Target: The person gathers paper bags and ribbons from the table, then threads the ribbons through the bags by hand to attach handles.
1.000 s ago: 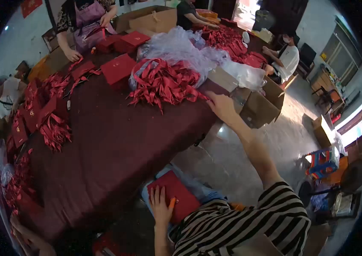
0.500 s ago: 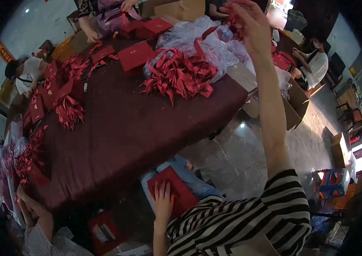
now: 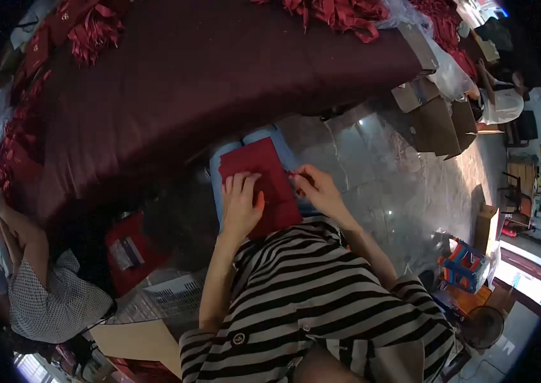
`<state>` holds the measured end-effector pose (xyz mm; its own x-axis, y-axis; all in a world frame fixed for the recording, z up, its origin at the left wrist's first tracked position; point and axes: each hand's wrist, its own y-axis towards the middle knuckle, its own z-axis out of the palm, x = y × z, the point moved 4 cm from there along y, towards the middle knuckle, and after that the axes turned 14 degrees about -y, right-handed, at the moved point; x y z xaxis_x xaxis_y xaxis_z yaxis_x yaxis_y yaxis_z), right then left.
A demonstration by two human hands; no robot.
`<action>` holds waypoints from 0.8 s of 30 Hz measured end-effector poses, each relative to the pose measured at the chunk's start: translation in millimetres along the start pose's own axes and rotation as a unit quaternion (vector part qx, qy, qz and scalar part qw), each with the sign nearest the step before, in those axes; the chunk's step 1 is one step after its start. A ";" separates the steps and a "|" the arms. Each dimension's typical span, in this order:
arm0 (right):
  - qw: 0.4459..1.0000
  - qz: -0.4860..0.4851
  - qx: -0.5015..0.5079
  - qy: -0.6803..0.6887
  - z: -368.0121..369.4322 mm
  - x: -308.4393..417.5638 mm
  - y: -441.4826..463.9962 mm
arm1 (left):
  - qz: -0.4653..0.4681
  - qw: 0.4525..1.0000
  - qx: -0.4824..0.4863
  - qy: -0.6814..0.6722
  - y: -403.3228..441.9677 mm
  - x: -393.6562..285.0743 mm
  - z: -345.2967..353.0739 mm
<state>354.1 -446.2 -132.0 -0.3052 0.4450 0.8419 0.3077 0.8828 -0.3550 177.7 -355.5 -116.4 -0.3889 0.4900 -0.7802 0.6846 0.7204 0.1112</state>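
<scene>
Close to the edge of the bench (image 3: 207, 96), the left hand (image 3: 241, 207) rested on a red box (image 3: 273, 185), the right hand (image 3: 321, 193) beside it.

We are facing the table (image 3: 187, 83), having a package (image 3: 274, 163) on our lap (image 3: 226, 149) before it, ribbons (image 3: 328, 13) on its top, a carton (image 3: 433, 124) to its right, another person (image 3: 60, 300) at its left.

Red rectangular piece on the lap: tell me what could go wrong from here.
The flat red rectangular piece could slide off the light-blue jeans onto the shiny grey floor if the bare left hand resting on it lifts. The bare right hand, fingers at its right edge, might tug it askew. Pressure from the left hand could also mark its face.
</scene>
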 end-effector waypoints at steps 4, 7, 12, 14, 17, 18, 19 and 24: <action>0.998 0.017 0.020 -0.049 17.7 5.0 8.2 | -0.044 0.998 0.030 -0.016 6.8 -7.3 -8.1; 0.991 -0.122 -0.056 -0.029 16.9 19.1 4.6 | -0.028 0.999 0.044 0.013 8.8 -13.8 -3.6; 0.983 -0.124 -0.049 -0.126 11.2 32.2 -4.5 | -0.111 0.986 0.091 -0.089 15.9 -7.0 -8.5; 0.971 -0.163 -0.065 -0.163 14.7 37.5 -9.9 | -0.165 0.956 0.086 -0.226 15.9 -0.1 -11.8; 0.930 -0.167 -0.070 -0.319 22.9 48.6 -18.5 | -0.189 0.932 0.105 -0.291 14.8 15.8 -12.1; 0.917 -0.179 -0.083 -0.346 25.4 50.4 -19.2 | -0.188 0.917 0.118 -0.331 14.1 18.2 -11.3; 0.903 -0.191 -0.097 -0.373 27.6 52.5 -19.4 | -0.191 0.917 0.117 -0.331 13.2 19.1 -11.8; 0.904 -0.187 -0.112 -0.368 35.4 52.5 -11.6 | -0.212 0.904 0.090 -0.360 8.8 31.8 -9.6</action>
<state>302.7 -427.8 -98.1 -0.9172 0.1754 0.3577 0.2096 0.9760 0.0590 165.4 -328.9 -134.3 -0.1819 -0.3042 -0.9351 0.6825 0.6455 -0.3428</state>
